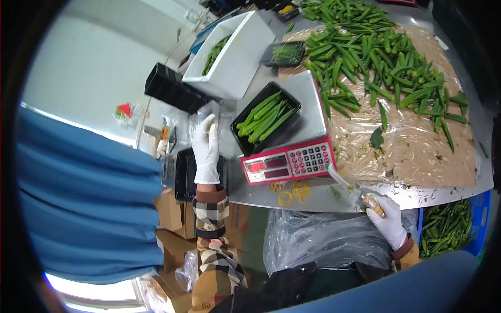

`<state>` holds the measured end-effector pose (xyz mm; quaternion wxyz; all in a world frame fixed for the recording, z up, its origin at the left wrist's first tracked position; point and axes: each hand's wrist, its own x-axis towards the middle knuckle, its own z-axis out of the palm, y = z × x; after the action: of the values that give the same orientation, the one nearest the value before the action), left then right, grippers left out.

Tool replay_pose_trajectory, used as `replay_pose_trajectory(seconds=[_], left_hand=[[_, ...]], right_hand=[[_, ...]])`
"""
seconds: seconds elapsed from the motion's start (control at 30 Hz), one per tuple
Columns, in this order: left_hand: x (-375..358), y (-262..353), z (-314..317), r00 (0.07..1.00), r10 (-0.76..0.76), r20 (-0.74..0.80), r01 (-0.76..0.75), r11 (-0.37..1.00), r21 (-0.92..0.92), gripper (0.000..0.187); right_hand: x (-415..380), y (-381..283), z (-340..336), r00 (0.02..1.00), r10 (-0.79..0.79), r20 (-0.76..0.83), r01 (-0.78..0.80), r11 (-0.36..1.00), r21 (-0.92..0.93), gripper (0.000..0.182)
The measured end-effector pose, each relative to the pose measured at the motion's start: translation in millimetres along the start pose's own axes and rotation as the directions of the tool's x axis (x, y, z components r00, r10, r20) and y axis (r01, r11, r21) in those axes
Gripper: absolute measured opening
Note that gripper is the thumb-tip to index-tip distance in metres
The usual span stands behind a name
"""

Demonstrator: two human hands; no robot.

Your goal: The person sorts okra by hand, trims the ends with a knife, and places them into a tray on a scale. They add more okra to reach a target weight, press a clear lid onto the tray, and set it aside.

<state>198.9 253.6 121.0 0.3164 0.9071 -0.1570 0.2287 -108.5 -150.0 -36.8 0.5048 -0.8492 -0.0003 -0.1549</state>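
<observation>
My left hand [207, 148], in a white glove, reaches forward at the left of the table with its fingers stretched out. It is over clear plastic boxes or lids [225, 122], and I see nothing gripped in it. My right hand [390, 223], also gloved, is closed around the wooden handle of a knife [340, 178], whose blade points toward the scale. On the metal pan of the red digital scale [288, 160] rests a black tray [245, 143] with several okra pods [267, 117] in it.
Loose okra [376, 68] covers cardboard under plastic film [412, 151]. A white foam box [237, 68], black stacked trays [175, 87] and a filled tray [284, 53] stand behind. Yellow rubber bands [292, 192] lie by the front edge. A blue crate [482, 214] holds more okra.
</observation>
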Motion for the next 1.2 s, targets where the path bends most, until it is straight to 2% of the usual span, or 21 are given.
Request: replay_pose_trajectory(seconds=[0.1,0.23,0.4,0.5,0.53,0.63,0.67,0.8,0.83,0.9,1.0,1.07,1.1,1.13,1.2], left_hand=[[-8.7,-7.4,-13.5,0.997,-0.077,-0.027,0.073,0.991,-0.113,0.028],[-15.7,-20.1,-13.8,0.991,-0.128,-0.033,0.117,0.966,-0.231,0.028],[-25.9,-20.9,2.2,0.983,-0.184,0.019,0.180,0.932,-0.315,0.031],[-28.2,-16.6,15.7,0.985,-0.166,0.045,0.172,0.950,-0.262,0.034],[-28.1,-10.5,19.9,0.994,-0.096,0.056,0.106,0.970,-0.219,0.037],[-24.4,-8.8,38.2,0.999,0.041,0.030,-0.036,0.988,-0.152,0.036],[-20.6,-11.2,41.7,0.999,0.035,0.021,-0.031,0.981,-0.192,0.034],[11.2,-63.9,38.2,0.985,0.044,-0.166,-0.055,0.997,-0.061,0.036],[19.2,-66.0,35.1,0.974,-0.064,-0.218,0.025,0.983,-0.179,0.040],[34.6,-108.9,32.2,0.956,-0.207,-0.206,0.194,0.978,-0.081,0.042],[35.5,-166.0,54.0,0.946,-0.299,-0.123,0.312,0.944,0.105,0.041],[25.0,-206.3,84.8,0.954,-0.275,-0.118,0.292,0.939,0.180,0.033],[19.9,-185.0,89.4,0.920,-0.390,-0.051,0.393,0.907,0.155,0.032],[15.6,-203.8,103.3,0.920,-0.391,-0.012,0.384,0.896,0.223,0.029],[9.3,-203.8,112.5,0.858,-0.507,0.078,0.498,0.860,0.108,0.029]], right_hand=[[4.0,-0.3,-9.3,0.976,-0.090,0.200,0.129,0.973,-0.193,0.050],[14.9,-2.0,-10.1,0.947,-0.100,0.306,0.188,0.943,-0.276,0.054],[29.8,-8.5,1.7,0.958,-0.127,0.256,0.212,0.917,-0.338,0.047],[32.4,-13.9,7.1,0.969,-0.128,0.210,0.199,0.910,-0.363,0.041],[33.3,-15.1,9.3,0.972,-0.131,0.194,0.197,0.907,-0.373,0.039],[29.3,-12.1,16.4,0.986,-0.098,0.136,0.143,0.913,-0.381,0.037],[30.4,-12.4,16.2,0.986,-0.101,0.129,0.142,0.922,-0.359,0.036],[38.4,-19.1,8.3,0.994,-0.103,0.036,0.109,0.902,-0.417,0.034],[37.9,-14.5,6.7,0.996,-0.080,-0.030,0.061,0.912,-0.405,0.036],[37.1,-3.3,5.5,0.987,-0.029,-0.161,-0.033,0.930,-0.367,0.039],[35.0,13.3,5.1,0.980,-0.001,-0.201,-0.074,0.928,-0.366,0.042],[34.2,22.3,9.5,0.973,-0.033,-0.228,-0.057,0.924,-0.378,0.040],[34.4,22.8,11.7,0.971,-0.038,-0.236,-0.055,0.925,-0.375,0.039],[35.7,23.8,13.1,0.969,-0.045,-0.243,-0.051,0.926,-0.373,0.038],[39.8,25.7,14.6,0.963,-0.055,-0.265,-0.045,0.932,-0.360,0.035]])
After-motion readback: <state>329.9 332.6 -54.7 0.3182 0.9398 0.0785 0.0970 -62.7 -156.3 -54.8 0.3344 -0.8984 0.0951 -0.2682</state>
